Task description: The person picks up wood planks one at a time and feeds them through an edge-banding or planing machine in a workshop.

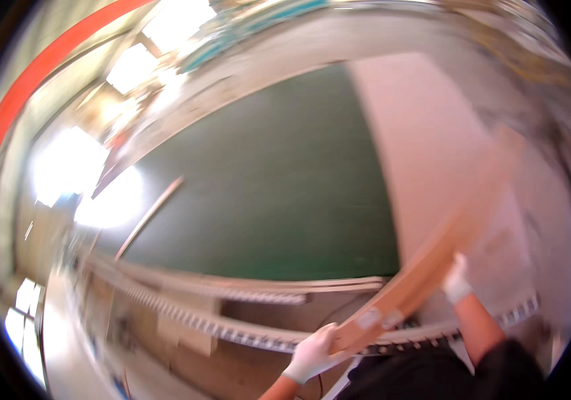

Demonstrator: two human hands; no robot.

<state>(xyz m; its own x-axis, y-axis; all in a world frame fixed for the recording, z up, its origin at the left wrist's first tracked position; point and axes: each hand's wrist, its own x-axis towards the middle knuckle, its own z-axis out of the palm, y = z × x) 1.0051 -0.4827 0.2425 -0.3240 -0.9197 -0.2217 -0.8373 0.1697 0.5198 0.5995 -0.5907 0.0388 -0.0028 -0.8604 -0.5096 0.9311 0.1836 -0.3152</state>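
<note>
A long brown wooden board (419, 273) slants from my lower middle toward the far right, its far part smeared by motion. My left hand (315, 352), in a white glove, grips its near end. Farther along, my right hand (457, 279), gloved in white too, closes on the board's right edge; the fingers on its underside are hidden. Two pale labels sit on the board near my left hand. Beyond it lies a broad dark green sheet (272, 180), with a pale pinkish panel (425, 120) along its right side.
A thin wooden strip (150, 217) rests on the green sheet's left part. Along the near side runs a curved-looking rail with a row of small rollers (219, 330), plus long wooden strips (285, 285) beside the sheet. An orange-red beam (39, 67) arcs at upper left.
</note>
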